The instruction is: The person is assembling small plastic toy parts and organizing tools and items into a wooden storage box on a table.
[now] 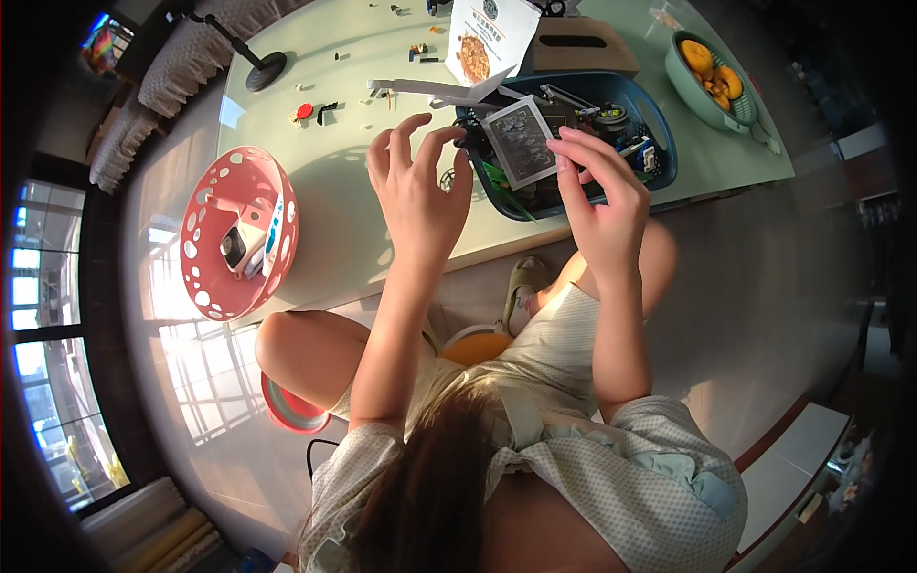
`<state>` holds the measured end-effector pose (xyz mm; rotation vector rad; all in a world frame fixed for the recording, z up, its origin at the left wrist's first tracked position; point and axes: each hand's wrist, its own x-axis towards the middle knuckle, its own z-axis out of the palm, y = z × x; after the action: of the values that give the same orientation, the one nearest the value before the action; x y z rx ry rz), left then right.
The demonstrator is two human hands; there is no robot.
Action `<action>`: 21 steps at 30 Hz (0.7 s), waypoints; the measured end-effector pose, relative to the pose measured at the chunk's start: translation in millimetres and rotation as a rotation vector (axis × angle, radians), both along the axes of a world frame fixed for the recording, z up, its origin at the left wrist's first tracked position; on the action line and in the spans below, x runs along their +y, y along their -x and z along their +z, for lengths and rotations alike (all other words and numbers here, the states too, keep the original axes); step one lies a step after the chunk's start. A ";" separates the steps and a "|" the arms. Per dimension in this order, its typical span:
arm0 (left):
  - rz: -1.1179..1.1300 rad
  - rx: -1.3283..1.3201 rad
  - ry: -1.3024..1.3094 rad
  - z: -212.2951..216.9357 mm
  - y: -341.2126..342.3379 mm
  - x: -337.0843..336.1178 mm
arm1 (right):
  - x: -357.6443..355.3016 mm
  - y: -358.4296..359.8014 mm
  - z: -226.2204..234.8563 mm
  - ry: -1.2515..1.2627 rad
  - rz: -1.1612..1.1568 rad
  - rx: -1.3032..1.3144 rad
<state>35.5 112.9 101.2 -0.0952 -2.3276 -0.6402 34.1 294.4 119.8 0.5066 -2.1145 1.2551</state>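
My right hand [608,181] pinches the right edge of a flat white-bordered card [521,143] with a dark grey patterned face. The card is tilted over a dark blue basket [666,124] full of small building-toy pieces. To its left, my left hand [420,186] is raised at the basket's left rim. Its thumb and index finger are bent close together, beside a small dark spot. What they hold, if anything, is too small to make out. The other fingers of that hand are curled and apart.
On the pale table [334,229] stand a pink perforated basket [196,253], a green bowl [697,100] of orange fruit and a black round stand [266,72]. A white printed pouch [492,38] leans near a brown tissue box [583,48]. Loose pieces lie at the far left.
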 end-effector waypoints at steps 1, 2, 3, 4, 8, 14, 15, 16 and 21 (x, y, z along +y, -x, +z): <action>-0.005 -0.008 -0.019 -2.5 -1.9 -4.7 | -3.5 -2.4 -1.3 -0.001 0.004 -0.003; 0.019 -0.007 -0.007 -4.9 -4.6 -8.6 | -7.5 -5.6 -2.8 -0.003 0.034 -0.004; 0.024 -0.012 -0.007 -8.5 -6.7 -13.6 | -12.3 -9.1 -4.3 -0.004 0.064 -0.006; 0.025 -0.028 -0.013 -12.9 -8.8 -18.8 | -17.1 -12.8 -4.6 0.005 0.088 -0.033; 0.039 -0.110 -0.018 -29.3 -16.6 -37.8 | -39.7 -26.3 -13.5 -0.013 0.181 -0.025; -0.013 -0.331 0.024 -59.8 -21.3 -54.1 | -75.4 -48.2 -29.1 -0.055 0.353 -0.303; -0.015 -0.353 0.037 -65.7 -20.9 -54.6 | -77.6 -48.6 -35.1 -0.137 0.371 -0.372; -0.014 -0.359 0.029 -68.5 -20.6 -53.2 | -79.7 -47.6 -48.5 -0.139 0.372 -0.373; -0.015 -0.423 0.032 -73.7 -17.3 -50.7 | -87.5 -29.7 -101.4 -0.479 0.176 -0.367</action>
<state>52.9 62.2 27.5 0.0108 -2.7457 -0.6822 63.8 206.9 18.3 0.7210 -2.7561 0.9813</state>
